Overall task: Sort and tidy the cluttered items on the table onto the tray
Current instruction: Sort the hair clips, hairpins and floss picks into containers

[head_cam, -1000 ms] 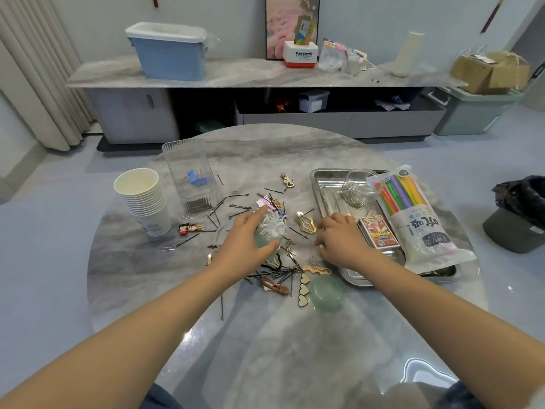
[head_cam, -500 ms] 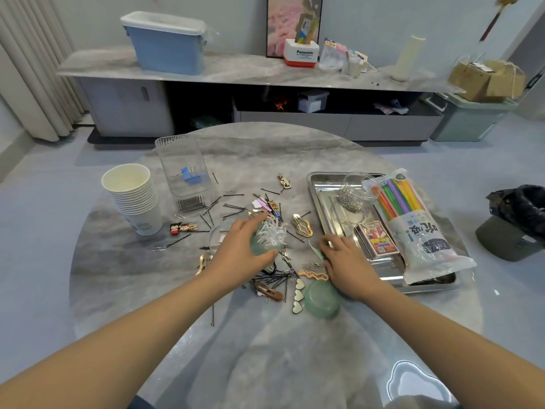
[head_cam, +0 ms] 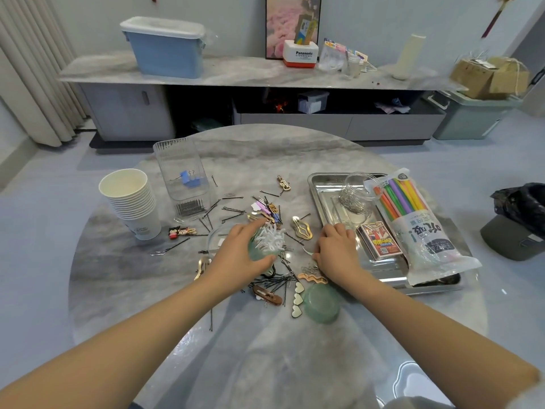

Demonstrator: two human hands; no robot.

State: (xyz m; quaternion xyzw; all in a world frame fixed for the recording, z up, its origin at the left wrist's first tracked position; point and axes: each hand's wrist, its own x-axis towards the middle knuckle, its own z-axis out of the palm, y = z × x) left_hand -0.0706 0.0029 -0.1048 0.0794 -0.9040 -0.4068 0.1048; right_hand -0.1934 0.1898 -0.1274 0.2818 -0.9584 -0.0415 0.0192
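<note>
Our hands work in the clutter left of the tray (head_cam: 317,184).
Our left hand (head_cam: 239,255) grips a green jar (head_cam: 259,250) of white sticks; our right hand (head_cam: 336,252) pinches something small beside the tray's edge.

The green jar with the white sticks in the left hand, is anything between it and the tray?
Yes. The right hand lies between the green jar, held by the left hand, and the tray, and a gold hair clip lies there too. The tray's near part is full.
</note>
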